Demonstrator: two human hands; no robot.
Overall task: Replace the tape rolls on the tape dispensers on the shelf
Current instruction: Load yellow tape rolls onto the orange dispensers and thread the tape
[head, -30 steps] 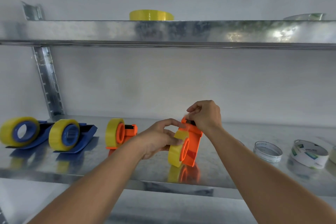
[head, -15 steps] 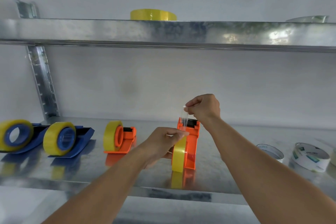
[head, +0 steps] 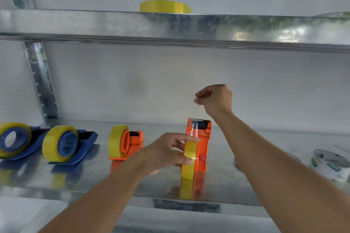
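Pinched between thumb and fingertips of our right hand (head: pixel 216 100): the free end of a clear tape strip (head: pixel 197 113), drawn up taut above the cutter end of the upright orange plastic tape dispenser (head: pixel 203 138). Our left hand (head: pixel 166 152) closes on the yellow tape roll (head: pixel 189 159) mounted on that dispenser, forefinger over the top of the roll, thumb against its face.

We list, on the lower galvanised metal shelf (head: pixel 94 179):
- the held dispenser, standing near the front edge, about midway along;
- one second orange dispenser with yellow roll (head: pixel 123 143), to its left, apart from it;
- two blue plastic dispensers with yellow rolls, one (head: pixel 62 145) near the orange one, one (head: pixel 13 142) at the far left edge of view;
- one white printed tape roll lying flat (head: pixel 331 164), far right; print too small to read;
- one further flat roll (head: pixel 295 157), mostly hidden behind our right forearm.

On the upper metal shelf (head: pixel 94 22): one yellow roll lying flat (head: pixel 164 6), centre.
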